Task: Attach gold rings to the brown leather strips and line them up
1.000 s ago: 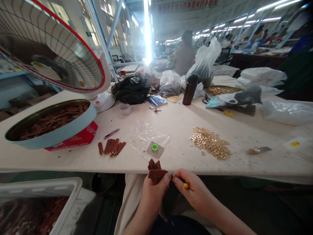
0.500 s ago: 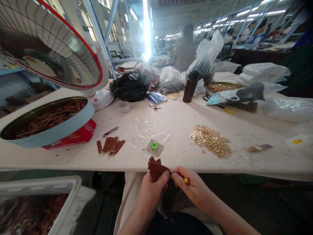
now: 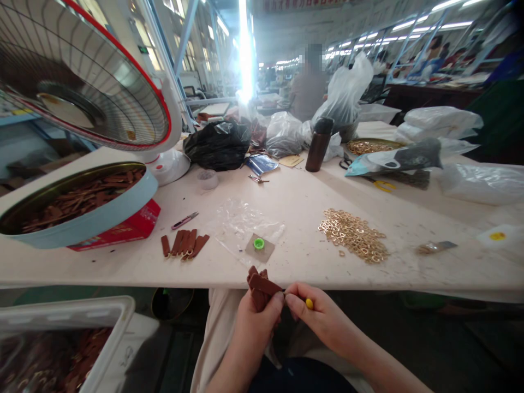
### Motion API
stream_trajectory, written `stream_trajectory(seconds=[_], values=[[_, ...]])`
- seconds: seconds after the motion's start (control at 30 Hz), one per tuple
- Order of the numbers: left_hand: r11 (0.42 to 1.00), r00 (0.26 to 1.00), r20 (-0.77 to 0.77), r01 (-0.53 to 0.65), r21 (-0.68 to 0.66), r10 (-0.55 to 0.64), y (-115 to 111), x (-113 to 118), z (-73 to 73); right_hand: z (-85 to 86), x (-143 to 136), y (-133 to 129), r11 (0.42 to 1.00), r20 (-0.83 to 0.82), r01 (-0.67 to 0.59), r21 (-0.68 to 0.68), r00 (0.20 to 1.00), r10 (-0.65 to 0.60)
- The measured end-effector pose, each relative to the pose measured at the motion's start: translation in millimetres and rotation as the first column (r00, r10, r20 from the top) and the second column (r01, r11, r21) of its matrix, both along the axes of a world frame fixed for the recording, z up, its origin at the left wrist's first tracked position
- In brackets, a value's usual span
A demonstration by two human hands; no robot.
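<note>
Several brown leather strips (image 3: 262, 287) are bunched in my left hand (image 3: 258, 322), its thumb pressing one strip that points toward my right hand (image 3: 308, 305). The fingertips of that right hand are pinched together at the strip's end; what they grip there is too small to make out. A slim tool's yellow end (image 3: 309, 303) sticks out of the right fist, the rest of it hidden. Just beyond my hands, a small green cap (image 3: 258, 243) rests on a grey-brown square (image 3: 266, 252). Finished-looking brown strips with gold rings (image 3: 185, 243) lie to the left.
Gold rings (image 3: 354, 234) are heaped on the right of the table. Thread snips (image 3: 185, 220) lie left, near a round tin of brown strips (image 3: 90, 218) under a fan (image 3: 164, 164). A dark bottle (image 3: 319, 144) stands farther back. A white bin (image 3: 123, 311) sits below left.
Both hands stay together; the top strip in my left hand now tilts more downward to the right. The right hand has shifted slightly left.
</note>
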State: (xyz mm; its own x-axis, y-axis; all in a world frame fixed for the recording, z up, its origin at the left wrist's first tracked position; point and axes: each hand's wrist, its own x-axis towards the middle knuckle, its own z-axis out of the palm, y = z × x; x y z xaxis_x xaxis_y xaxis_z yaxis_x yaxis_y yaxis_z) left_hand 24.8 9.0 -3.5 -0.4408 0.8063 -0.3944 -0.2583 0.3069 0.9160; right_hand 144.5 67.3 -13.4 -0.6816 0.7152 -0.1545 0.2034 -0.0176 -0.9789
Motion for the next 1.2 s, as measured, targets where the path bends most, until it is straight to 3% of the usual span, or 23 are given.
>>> stream_trajectory(seconds=[0.1, 0.27, 0.37, 0.43, 0.5, 0.57, 0.63, 0.7, 0.77, 0.87, 0.97, 1.07, 1.2], values=[[0.999, 0.994, -0.105, 0.036, 0.022, -0.033, -1.9, -0.7, -4.7, -1.8, -1.4, -1.5, 0.999, 0.003, 0.037, -0.03, 0.999, -0.037], [0.986, 0.962, -0.272, 0.054, 0.155, -0.01, -2.7, 1.1, -11.1, -5.1, -4.8, -5.3, 0.989, 0.028, 0.134, 0.064, 0.99, -0.136], [0.997, 0.991, -0.134, 0.036, 0.061, -0.027, -0.8, -4.2, -7.4, -1.2, -0.4, -6.0, 0.997, 0.044, 0.042, 0.065, 0.998, -0.045], [0.998, 0.997, 0.023, 0.067, -0.004, -0.067, -0.4, -10.0, -3.0, 3.2, 5.2, -5.6, 0.983, 0.066, -0.017, 0.183, 0.998, 0.004], [0.989, 0.977, 0.158, 0.145, -0.012, -0.142, -1.8, -14.8, 1.5, 7.3, 10.7, -4.0, 0.919, 0.091, -0.028, 0.392, 0.996, -0.008], [0.977, 0.949, 0.234, 0.215, 0.003, -0.21, -4.5, -16.4, 5.5, 10.0, 14.3, -1.5, 0.812, 0.059, -0.044, 0.583, 0.998, 0.012], [0.968, 0.935, 0.263, 0.25, -0.006, -0.24, -7.7, -14.2, 8.8, 11.7, 15.1, 0.9, 0.708, 0.014, -0.075, 0.702, 0.996, 0.092], [0.969, 0.941, 0.247, 0.244, -0.028, -0.23, -10.4, -9.4, 10.5, 12.8, 13.8, 1.6, 0.646, 0.007, -0.09, 0.758, 0.991, 0.13], [0.983, 0.971, 0.168, 0.179, -0.033, -0.172, -12.2, -4.1, 9.3, 13.9, 11.2, -0.2, 0.67, 0.011, -0.078, 0.738, 0.995, 0.104], [0.996, 0.997, -0.011, 0.079, 0.046, -0.079, -14.3, 0.8, 1.8, 14.7, 7.7, -6.0, 0.817, 0.007, -0.021, 0.577, 1.0, 0.02], [0.988, 0.988, -0.135, 0.094, 0.123, -0.077, -16.6, 2.4, -5.3, 13.6, 6.6, -11.7, 0.915, 0.042, 0.023, 0.402, 0.998, -0.044], [0.978, 0.98, -0.169, 0.132, 0.159, -0.104, -19.1, 4.1, -3.2, 11.9, 6.5, -15.2, 0.956, 0.028, 0.061, 0.288, 0.997, -0.072], [0.963, 0.976, -0.187, 0.149, 0.226, -0.107, -22.6, 5.1, 11.0, 12.8, 5.4, -17.4, 0.982, -0.114, 0.112, 0.153, 0.989, -0.095]])
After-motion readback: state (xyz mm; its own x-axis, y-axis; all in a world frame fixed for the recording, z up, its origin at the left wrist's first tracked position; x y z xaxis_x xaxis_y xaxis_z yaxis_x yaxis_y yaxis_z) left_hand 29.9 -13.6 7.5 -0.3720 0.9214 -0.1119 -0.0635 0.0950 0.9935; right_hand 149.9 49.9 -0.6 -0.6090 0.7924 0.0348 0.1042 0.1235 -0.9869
